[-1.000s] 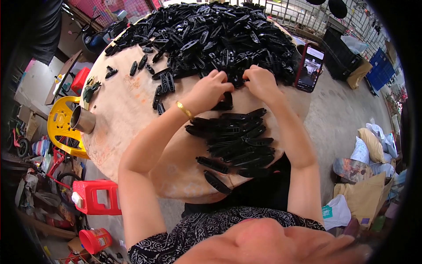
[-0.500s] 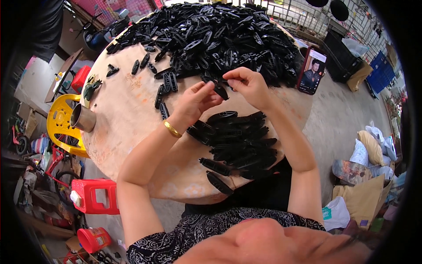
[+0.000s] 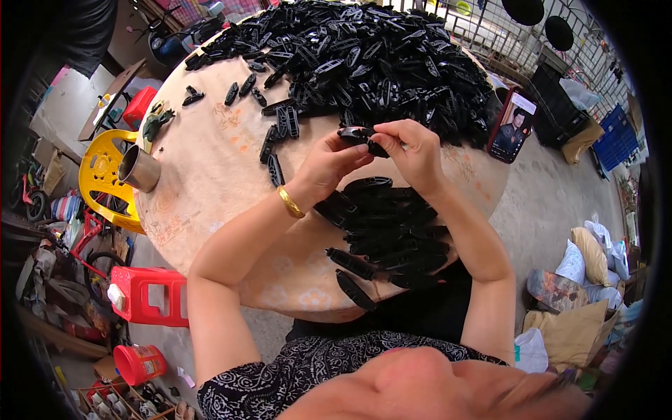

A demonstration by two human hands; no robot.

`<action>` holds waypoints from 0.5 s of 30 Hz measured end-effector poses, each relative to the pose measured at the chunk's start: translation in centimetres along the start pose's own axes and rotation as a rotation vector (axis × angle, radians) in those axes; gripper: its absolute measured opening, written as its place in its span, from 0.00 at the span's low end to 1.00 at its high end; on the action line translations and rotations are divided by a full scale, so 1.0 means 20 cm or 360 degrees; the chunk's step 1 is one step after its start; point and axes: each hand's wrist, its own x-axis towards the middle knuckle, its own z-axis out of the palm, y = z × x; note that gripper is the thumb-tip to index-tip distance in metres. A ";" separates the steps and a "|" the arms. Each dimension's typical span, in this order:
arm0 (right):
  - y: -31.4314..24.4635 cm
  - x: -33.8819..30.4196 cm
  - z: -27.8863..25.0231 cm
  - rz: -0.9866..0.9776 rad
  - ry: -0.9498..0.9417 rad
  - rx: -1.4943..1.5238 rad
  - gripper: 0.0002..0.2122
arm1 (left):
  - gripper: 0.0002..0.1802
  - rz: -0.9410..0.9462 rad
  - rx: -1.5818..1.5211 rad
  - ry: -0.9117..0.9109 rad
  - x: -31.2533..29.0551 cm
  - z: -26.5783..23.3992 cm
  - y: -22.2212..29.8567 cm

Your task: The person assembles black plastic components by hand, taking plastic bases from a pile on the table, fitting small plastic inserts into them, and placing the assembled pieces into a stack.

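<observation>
My left hand (image 3: pixel 330 165), with a gold bangle at the wrist, grips a long oval black plastic part (image 3: pixel 352 133) above the middle of the round table. On the same part's right end, my right hand (image 3: pixel 414 150) closes thumb and forefinger. Whether a smaller piece lies in that pinch is hidden. Beyond the hands spreads a large heap of similar black parts (image 3: pixel 371 66), many showing open ribbed frames. Nearer to me, under my forearms, a flatter group of black parts (image 3: pixel 395 231) lies roughly in rows.
The round table (image 3: pixel 203 168) has a pale patterned cover. A phone (image 3: pixel 511 126) stands at its right edge, a metal cup (image 3: pixel 140 170) at its left. Beside it are a yellow chair (image 3: pixel 105 178), a red stool (image 3: pixel 148 294) and a red bucket (image 3: pixel 140 364). Bags and cardboard (image 3: pixel 570 325) lie right.
My right hand, which was pinched a little apart from the part, now touches its right end. The part has turned from slanting downward to nearly level. The whole view has shifted slightly.
</observation>
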 end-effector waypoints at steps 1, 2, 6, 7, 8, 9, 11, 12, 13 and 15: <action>0.00 0.00 0.00 -0.0083 0.0008 -0.0035 0.06 | 0.14 -0.0008 0.0006 0.0006 0.00 0.01 0.00; 0.00 0.00 0.01 -0.0166 0.0015 -0.0067 0.06 | 0.14 -0.0015 0.0012 0.0013 0.00 0.01 0.01; -0.01 0.01 0.01 -0.0283 0.0004 -0.0183 0.04 | 0.16 -0.0005 0.0051 0.0067 -0.01 0.01 0.02; -0.01 0.01 0.00 -0.0345 -0.0012 -0.0275 0.04 | 0.16 -0.0039 -0.0079 0.0062 0.00 0.01 0.03; -0.02 0.01 0.00 -0.0406 -0.0027 -0.0364 0.04 | 0.16 -0.0073 -0.0207 0.0059 0.00 0.00 0.03; -0.02 0.01 0.00 -0.0405 -0.0030 -0.0362 0.04 | 0.16 -0.0073 -0.0209 0.0062 0.00 0.00 0.03; -0.02 0.01 -0.01 -0.0589 -0.0122 -0.0459 0.05 | 0.17 0.0032 -0.0046 0.0142 -0.01 0.02 0.03; -0.02 0.01 -0.01 -0.0588 -0.0123 -0.0458 0.05 | 0.17 0.0031 -0.0046 0.0144 -0.01 0.02 0.03; -0.02 0.02 0.00 -0.0534 -0.0129 -0.0405 0.06 | 0.16 0.0030 0.0003 0.0178 -0.02 0.02 0.04; 0.01 0.01 0.01 -0.0480 -0.0131 -0.0360 0.07 | 0.16 0.0028 0.0052 0.0204 -0.02 0.02 0.06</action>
